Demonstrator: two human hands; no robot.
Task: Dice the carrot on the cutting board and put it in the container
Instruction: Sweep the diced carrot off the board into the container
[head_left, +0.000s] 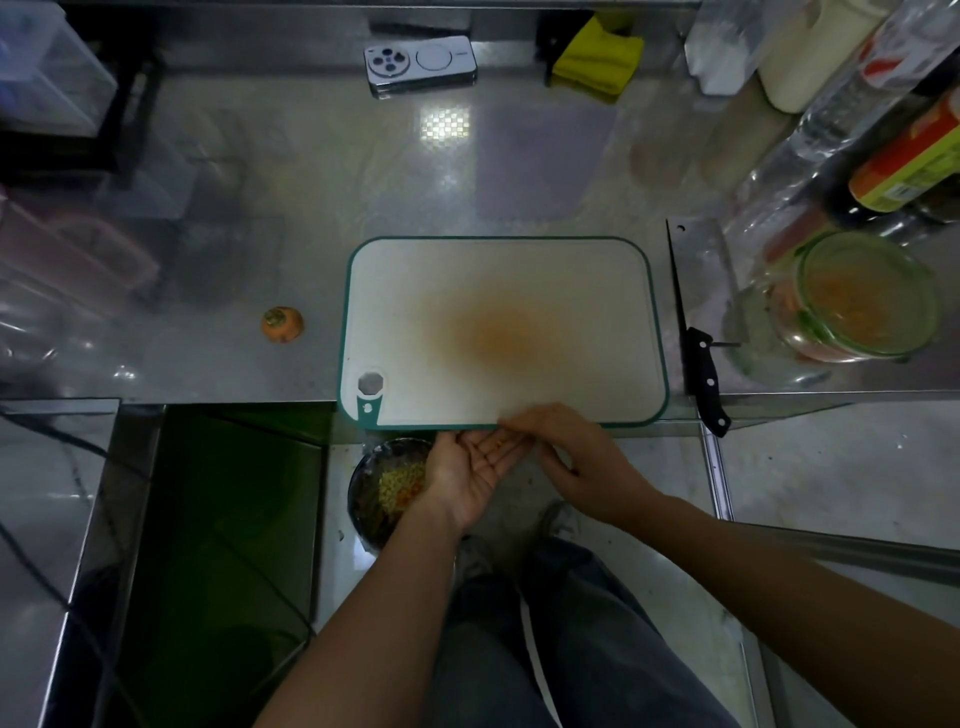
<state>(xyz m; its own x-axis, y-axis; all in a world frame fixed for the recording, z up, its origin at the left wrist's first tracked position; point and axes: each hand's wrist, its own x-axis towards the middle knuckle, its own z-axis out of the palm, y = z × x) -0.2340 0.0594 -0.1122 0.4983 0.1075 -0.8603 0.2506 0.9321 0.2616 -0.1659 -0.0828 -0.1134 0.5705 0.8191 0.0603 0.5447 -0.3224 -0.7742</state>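
The white cutting board with a green rim lies on the steel counter, bare except for an orange stain at its middle. My left hand is held palm up just below the board's front edge, with a few tiny carrot bits on its fingers. My right hand reaches across, its fingertips touching the left hand's fingers at the board's edge. A glass jar holding diced carrot lies tilted at the right. A carrot stub sits on the counter left of the board.
A black-handled knife lies along the board's right side. A bin with scraps stands on the floor under my left hand. A phone, a yellow cloth and bottles line the back and right.
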